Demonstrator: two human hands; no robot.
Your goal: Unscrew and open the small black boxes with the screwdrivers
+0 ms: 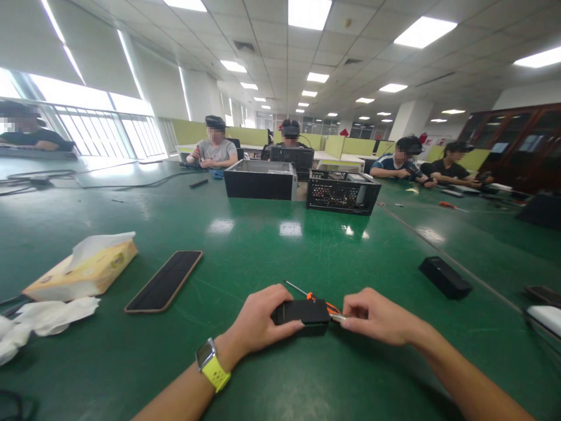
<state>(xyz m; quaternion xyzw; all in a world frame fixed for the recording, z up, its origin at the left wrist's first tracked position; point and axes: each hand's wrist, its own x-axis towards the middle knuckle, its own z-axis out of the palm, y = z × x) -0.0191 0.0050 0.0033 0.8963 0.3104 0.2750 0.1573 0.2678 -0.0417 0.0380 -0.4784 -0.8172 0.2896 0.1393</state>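
My left hand is closed around a small black box that rests on the green table just in front of me. My right hand pinches a small metal part at the box's right end. An orange-handled screwdriver lies on the table right behind the box, its thin shaft pointing left. A watch with a yellow strap is on my left wrist.
A phone lies face up to the left, beside a tissue box and crumpled tissues. Another black box sits to the right. Two open computer cases stand farther back. Several people sit around the far side.
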